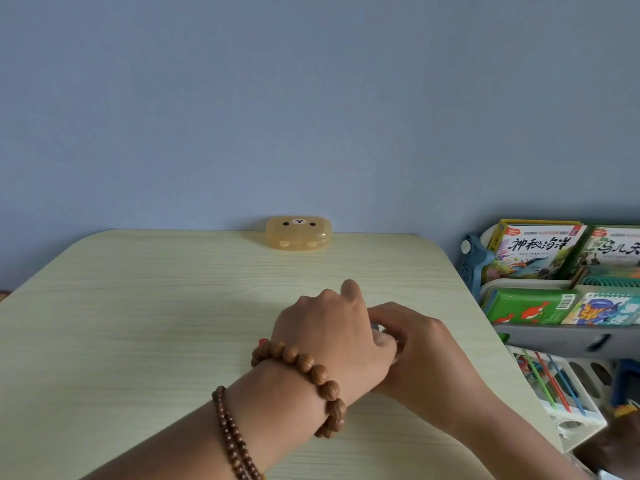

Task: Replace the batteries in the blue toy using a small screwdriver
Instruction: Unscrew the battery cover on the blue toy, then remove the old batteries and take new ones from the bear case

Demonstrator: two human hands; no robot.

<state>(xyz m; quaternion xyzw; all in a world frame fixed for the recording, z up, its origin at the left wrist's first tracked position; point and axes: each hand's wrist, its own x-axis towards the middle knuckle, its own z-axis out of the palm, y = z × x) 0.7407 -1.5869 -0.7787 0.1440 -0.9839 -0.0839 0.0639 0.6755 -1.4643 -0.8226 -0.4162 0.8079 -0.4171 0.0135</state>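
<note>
The table (138, 306) is lying bare at the left. A bear box (298, 233) is sitting at its far edge, perhaps keeping small parts out of the way. The left hand (329, 327) is arching knuckles-up against the right hand (426, 344), likely steadying something small between them. A bluish sliver, probably the toy (375, 327), is peeking out there. Both hands' fingers are curling under; what they are gripping I cannot tell. Books (540, 251) are standing off right.

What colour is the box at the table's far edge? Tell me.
The box: see-through amber, bear-faced; head view.
</note>
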